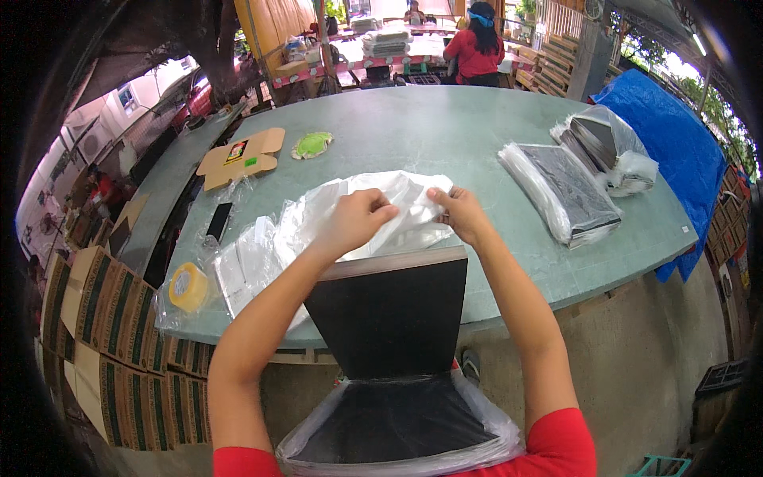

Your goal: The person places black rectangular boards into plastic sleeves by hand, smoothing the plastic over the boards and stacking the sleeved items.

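A pile of clear plastic bags [318, 207] lies near the middle of the table's near side. My right hand [461, 213] pinches the edge of a plastic bag [417, 199] between thumb and fingers. Over the same pile, my left hand [358, 221] is closed with its fingers curled; what they hold, if anything, is hidden. Just below my hands, a stack of black flat sheets [389, 314] leans against the table's near edge. Closer to me rests a plastic-wrapped black pack [389, 421].
Plastic-wrapped dark packs [560, 191] lie on the green table [421, 119] at the right, beside a blue tarp [660, 135]. At left are a tape roll [188, 287], a black phone-like object [218, 222], flattened cardboard [241, 157] and stacked cartons [119, 366]. A person [477, 48] stands beyond.
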